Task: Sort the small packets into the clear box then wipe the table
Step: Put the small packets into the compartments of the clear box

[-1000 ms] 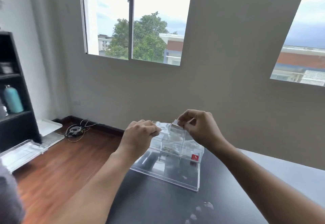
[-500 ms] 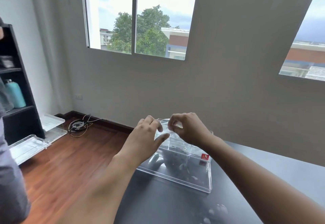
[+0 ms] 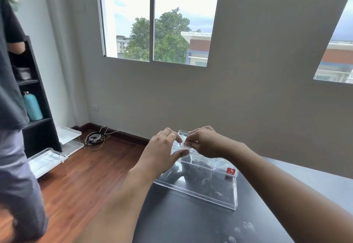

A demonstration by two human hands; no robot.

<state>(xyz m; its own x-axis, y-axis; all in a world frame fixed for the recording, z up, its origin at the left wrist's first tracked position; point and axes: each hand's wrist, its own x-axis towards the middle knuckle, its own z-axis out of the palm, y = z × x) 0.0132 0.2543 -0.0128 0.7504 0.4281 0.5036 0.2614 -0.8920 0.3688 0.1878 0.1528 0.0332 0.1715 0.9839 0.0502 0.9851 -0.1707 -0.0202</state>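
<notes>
Both my left hand (image 3: 162, 151) and right hand (image 3: 202, 143) are pinching one tiny clear packet (image 3: 183, 145) over the clear box (image 3: 200, 176) at the table's (image 3: 191, 223) left edge. Slippery thing could easily land in the wrong compartment.

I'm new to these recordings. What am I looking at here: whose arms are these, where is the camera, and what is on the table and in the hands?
There is no robot. A person wears a wide-angle camera on the head, so you see their own arms reaching forward. On the dark table stands a clear compartment box with its open lid lying flat toward the camera. Over the box, the left hand and right hand together pinch a small clear packet. Another person stands at the left by a black shelf.
</notes>
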